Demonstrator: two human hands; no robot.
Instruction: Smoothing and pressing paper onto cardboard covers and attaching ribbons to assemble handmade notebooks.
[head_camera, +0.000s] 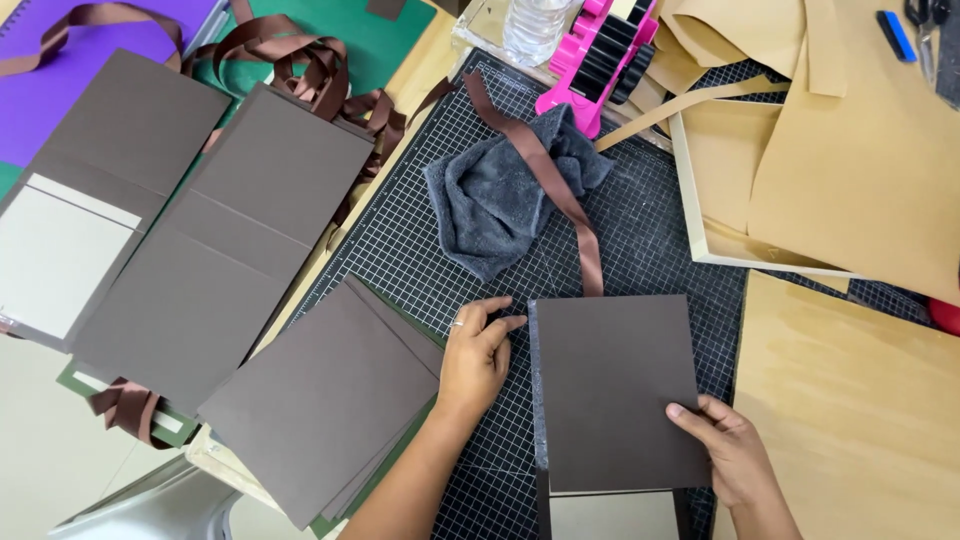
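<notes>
From my feed, the right hand (735, 450) sits closest, fingers loosely curled, thumb pressed flat on top of the brown board panel (615, 390) near its lower right corner, the rest of the fingers tucked under the edge, so it's pinching that corner. The left hand (478, 352) is at the panel's upper left edge, half closed, fingertips (508, 322) bent in and touching the panel's dark side strip. I can't tell whether it's actually gripping or just pressing.

The panel lies flat on a black gridded cutting mat (420, 250), with a pale grey card (612, 515) poking out below it. Left of the panel, just past the left hand, there's a fanned stack of brown sheets (320, 400).

Above the panel, a brown ribbon (560, 185) runs from its top edge up over a crumpled grey cloth (500, 200). Further left of the panel are two big folded brown covers (230, 240) with more ribbon piled up behind them.

Far side, beyond the cloth: a pink tape dispenser (598, 55) and a clear plastic bottle (535, 28). Up and right of the panel, tan kraft paper sheets (860, 150) lie over a shallow tray, on a wooden table (850, 400).
</notes>
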